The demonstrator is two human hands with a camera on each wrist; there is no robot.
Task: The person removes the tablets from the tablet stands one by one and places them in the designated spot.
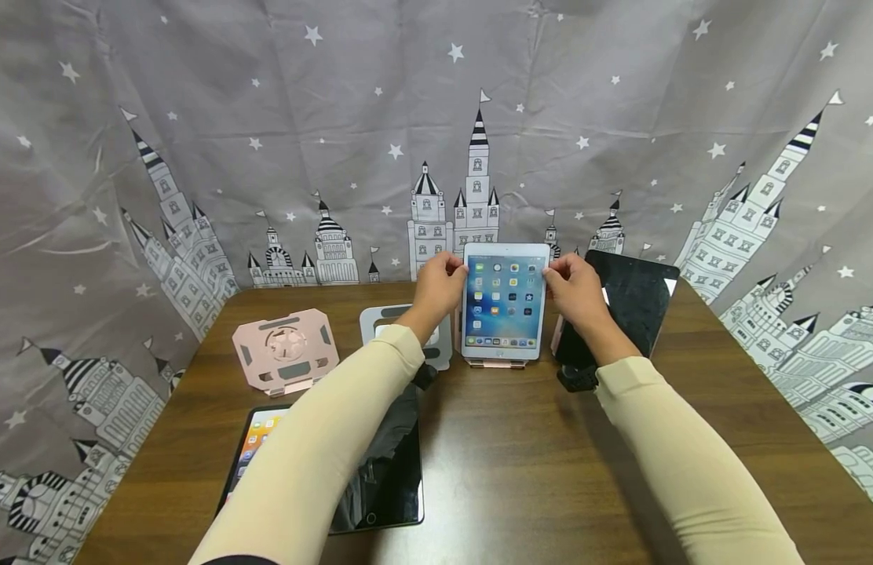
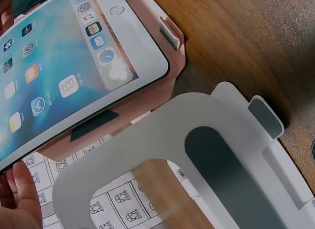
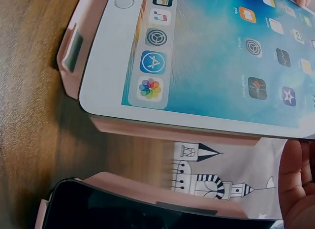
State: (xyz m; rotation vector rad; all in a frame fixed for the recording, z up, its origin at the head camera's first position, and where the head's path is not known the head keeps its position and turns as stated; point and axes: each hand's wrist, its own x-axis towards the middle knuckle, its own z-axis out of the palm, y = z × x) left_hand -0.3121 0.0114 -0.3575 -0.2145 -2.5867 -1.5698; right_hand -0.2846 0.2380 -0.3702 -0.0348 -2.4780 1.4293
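Observation:
A white tablet (image 1: 505,302) with its home screen lit stands upright, leaning back on a pink tablet stand (image 3: 81,56). My left hand (image 1: 437,287) pinches its left edge near the upper part, thumb toward the front. At the opposite edge my right hand (image 1: 579,292) pinches it at about the same height. The wrist views show the tablet's lower end resting by the stand's small front lips, with the pink back plate showing along both sides. Fingers (image 2: 24,194) of the left hand are partly cut off in the left wrist view.
Left of the tablet stand a grey-white stand (image 2: 142,130) and a pink stand (image 1: 323,345). A black tablet (image 1: 630,298) leans on another pink stand at right. Two tablets lie flat in front, a dark one (image 1: 390,486) and a lit one (image 1: 249,447), partly behind my left sleeve.

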